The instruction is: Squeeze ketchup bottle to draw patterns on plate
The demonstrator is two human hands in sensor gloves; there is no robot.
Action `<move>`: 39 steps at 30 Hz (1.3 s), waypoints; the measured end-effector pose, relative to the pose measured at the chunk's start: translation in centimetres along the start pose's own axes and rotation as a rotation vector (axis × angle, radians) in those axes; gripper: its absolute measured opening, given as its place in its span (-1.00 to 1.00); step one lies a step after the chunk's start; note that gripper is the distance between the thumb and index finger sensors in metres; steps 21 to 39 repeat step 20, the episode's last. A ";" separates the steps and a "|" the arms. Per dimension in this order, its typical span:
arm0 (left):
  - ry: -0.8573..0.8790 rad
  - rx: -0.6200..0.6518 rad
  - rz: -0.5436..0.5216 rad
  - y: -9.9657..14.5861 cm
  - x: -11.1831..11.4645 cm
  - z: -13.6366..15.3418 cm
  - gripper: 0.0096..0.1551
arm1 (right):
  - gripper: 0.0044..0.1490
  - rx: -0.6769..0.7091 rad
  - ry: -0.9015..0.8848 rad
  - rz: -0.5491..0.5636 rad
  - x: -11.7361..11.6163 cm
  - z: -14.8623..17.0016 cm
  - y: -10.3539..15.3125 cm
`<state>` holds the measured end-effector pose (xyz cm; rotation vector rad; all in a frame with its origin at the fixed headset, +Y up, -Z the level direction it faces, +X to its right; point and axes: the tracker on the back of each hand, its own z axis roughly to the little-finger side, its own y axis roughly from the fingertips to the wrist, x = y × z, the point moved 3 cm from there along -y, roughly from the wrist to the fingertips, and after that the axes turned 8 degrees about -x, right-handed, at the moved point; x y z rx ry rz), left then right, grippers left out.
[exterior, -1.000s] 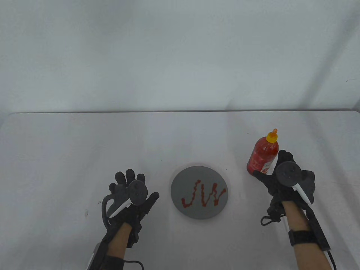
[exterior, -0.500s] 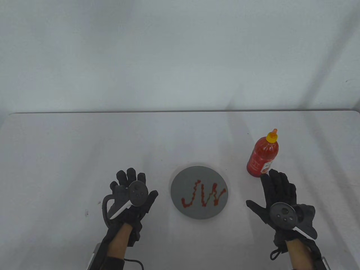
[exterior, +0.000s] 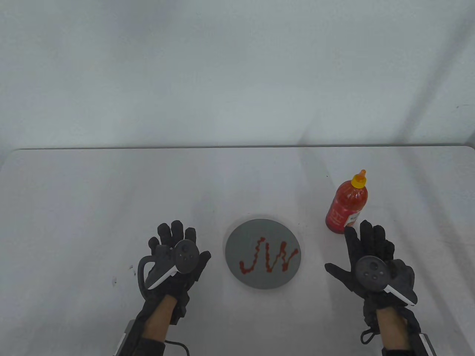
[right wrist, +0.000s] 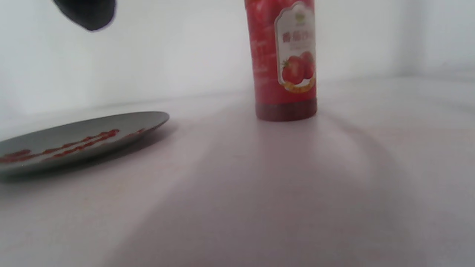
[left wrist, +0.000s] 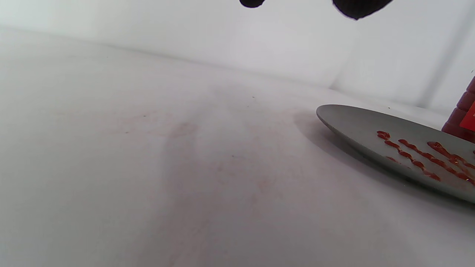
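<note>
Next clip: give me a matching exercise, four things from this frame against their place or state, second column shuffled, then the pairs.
Things:
1. ketchup bottle
2. plate
3. left hand
4. right hand

Places or states:
A. grey, with a red zigzag on it
B. open, on the left of the plate
C. upright on the table, yellow cap on
D. open, fingers spread just short of the bottle

Pairs: 1-C, 2-A, 3-B, 4-D

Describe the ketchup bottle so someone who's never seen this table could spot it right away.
On the white table, look right of the grey plate, just beyond the right hand. The ketchup bottle stands upright there, untouched: the only red, tall thing, with an orange-yellow nozzle cap.
</note>
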<state>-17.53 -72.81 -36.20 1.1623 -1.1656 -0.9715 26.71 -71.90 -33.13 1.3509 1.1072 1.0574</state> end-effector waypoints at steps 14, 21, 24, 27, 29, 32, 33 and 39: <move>0.014 0.013 -0.005 0.4 0.0 0.1 -0.04 | 0.27 -0.017 -0.033 -0.028 -0.2 0.2 -0.2; 0.013 0.010 0.014 0.4 0.3 0.1 -0.04 | 0.27 -0.039 -0.027 -0.045 -0.5 0.4 -0.2; 0.013 0.010 0.014 0.4 0.3 0.1 -0.04 | 0.27 -0.039 -0.027 -0.045 -0.5 0.4 -0.2; 0.013 0.010 0.014 0.4 0.3 0.1 -0.04 | 0.27 -0.039 -0.027 -0.045 -0.5 0.4 -0.2; 0.013 0.010 0.014 0.4 0.3 0.1 -0.04 | 0.27 -0.039 -0.027 -0.045 -0.5 0.4 -0.2; 0.013 0.010 0.014 0.4 0.3 0.1 -0.04 | 0.27 -0.039 -0.027 -0.045 -0.5 0.4 -0.2; 0.013 0.010 0.014 0.4 0.3 0.1 -0.04 | 0.27 -0.039 -0.027 -0.045 -0.5 0.4 -0.2; 0.013 0.010 0.014 0.4 0.3 0.1 -0.04 | 0.27 -0.039 -0.027 -0.045 -0.5 0.4 -0.2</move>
